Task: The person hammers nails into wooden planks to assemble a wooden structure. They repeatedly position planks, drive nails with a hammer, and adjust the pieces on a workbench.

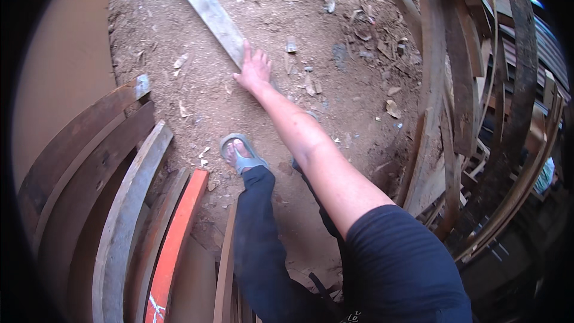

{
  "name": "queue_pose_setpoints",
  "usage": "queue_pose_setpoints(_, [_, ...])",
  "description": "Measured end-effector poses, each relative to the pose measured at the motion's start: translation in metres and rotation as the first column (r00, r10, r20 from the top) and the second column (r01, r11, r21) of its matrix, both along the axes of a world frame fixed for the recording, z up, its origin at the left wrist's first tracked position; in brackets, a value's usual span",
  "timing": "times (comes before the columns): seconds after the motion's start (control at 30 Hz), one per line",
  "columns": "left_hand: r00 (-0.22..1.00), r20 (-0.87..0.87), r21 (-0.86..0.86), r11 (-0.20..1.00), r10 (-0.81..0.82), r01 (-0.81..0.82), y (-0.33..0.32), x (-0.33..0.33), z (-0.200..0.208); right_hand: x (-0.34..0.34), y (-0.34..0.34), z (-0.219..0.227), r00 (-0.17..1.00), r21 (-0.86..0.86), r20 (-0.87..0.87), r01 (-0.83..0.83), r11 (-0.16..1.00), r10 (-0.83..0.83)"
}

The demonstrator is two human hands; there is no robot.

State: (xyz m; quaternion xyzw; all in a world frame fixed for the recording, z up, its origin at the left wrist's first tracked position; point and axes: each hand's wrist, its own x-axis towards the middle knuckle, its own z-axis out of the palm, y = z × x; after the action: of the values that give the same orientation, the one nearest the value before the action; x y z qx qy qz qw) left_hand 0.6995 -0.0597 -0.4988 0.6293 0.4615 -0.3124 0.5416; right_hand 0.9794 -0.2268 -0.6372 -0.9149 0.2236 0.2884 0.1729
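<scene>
The long, flat, weathered grey wooden plank (pixel 206 9) lies on the bare dirt ground (pixel 179 84) in the far middle of the scene, running away to the far left. The right hand (pixel 254 69), fingers spread, rests on its near end. The left hand is out of sight. Wood chips litter the rough brown soil. Curved grey boards and one orange-painted board (pixel 173 245) stand near left; dark bent timbers (pixel 478 84) are stacked right.

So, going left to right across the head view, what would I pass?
Stacked wooden boards → orange board → sandalled foot → right hand reaching the long grey plank → leaning pile of dark planks.
</scene>
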Motion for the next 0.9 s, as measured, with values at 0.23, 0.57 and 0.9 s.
queue_pose_setpoints(0.23, [0.993, -0.121, 0.035, 0.999, -0.007, 0.011, 0.053, -0.099, 0.037, -0.008, 0.000, 0.064, 0.980, 0.193, 0.194, 0.005, 0.981, -0.043])
queue_pose_setpoints(0.57, [0.895, -0.254, -0.080, 0.931, -0.366, 0.357, 0.125, -0.173, 0.275, -0.059, -0.084, 0.430, 0.995, 0.150, 0.080, 0.048, 0.988, -0.060])
queue_pose_setpoints(0.9, [0.360, -0.033, 0.205, 0.347, -0.932, 0.915, 0.181, -0.064, 0.359, -0.247, -0.158, 0.783, 0.918, 0.162, 0.339, 0.157, 0.974, -0.205])
